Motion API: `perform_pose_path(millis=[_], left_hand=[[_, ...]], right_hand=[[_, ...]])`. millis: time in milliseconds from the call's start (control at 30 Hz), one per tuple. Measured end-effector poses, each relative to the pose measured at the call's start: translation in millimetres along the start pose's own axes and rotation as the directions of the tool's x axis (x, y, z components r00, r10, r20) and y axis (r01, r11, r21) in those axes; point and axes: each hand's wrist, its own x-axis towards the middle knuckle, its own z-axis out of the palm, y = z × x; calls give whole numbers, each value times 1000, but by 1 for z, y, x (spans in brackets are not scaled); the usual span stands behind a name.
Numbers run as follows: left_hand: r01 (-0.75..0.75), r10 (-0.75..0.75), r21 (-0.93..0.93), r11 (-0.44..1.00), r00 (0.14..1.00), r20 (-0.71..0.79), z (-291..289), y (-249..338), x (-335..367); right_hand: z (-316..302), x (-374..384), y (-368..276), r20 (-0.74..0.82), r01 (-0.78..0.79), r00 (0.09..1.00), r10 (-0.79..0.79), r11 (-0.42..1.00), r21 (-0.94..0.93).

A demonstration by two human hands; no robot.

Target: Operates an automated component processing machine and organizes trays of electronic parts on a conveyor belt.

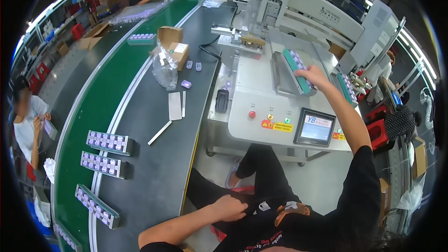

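Observation:
My right hand [313, 75] grips the near end of a long green fixture [302, 83] with a row of small purple-and-white pieces along it. That fixture is tilted above the metal bed of the machine [252, 91]. Against my lap rests my left hand [231, 208], its fingers curled in and nothing visible in them. Another loaded green fixture [346, 88] lies at the machine's right side, beyond my right forearm.
A touch screen [315, 127] and a red button [252, 114] sit on the machine's front. Several loaded fixtures [103, 164] lie on the left bench by the green conveyor [107, 84]. An opened carton [179, 53] and plastic bag [164, 70] stand farther up. A co-worker [28, 126] sits across the conveyor.

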Motion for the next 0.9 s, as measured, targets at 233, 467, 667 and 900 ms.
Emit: perform_pose_path(millis=[233, 467, 667, 900], left_hand=[[-9, 9, -9, 1000, 1000, 24, 3, 6, -7], [-108, 107, -8, 994, 976, 188, 11, 14, 0], [-65, 61, 20, 998, 985, 160, 4, 4, -15], [55, -55, 30, 998, 998, -3, -7, -7, -23]], right_hand=[[16, 22, -50, -13, -77, 997, 78, 909, -410], [21, 17, -69, 14, -124, 990, 140, 911, -393], [34, 10, -19, -14, -68, 997, 70, 992, 108], [89, -179, 50, -129, 611, 644, -754, 608, -507]])
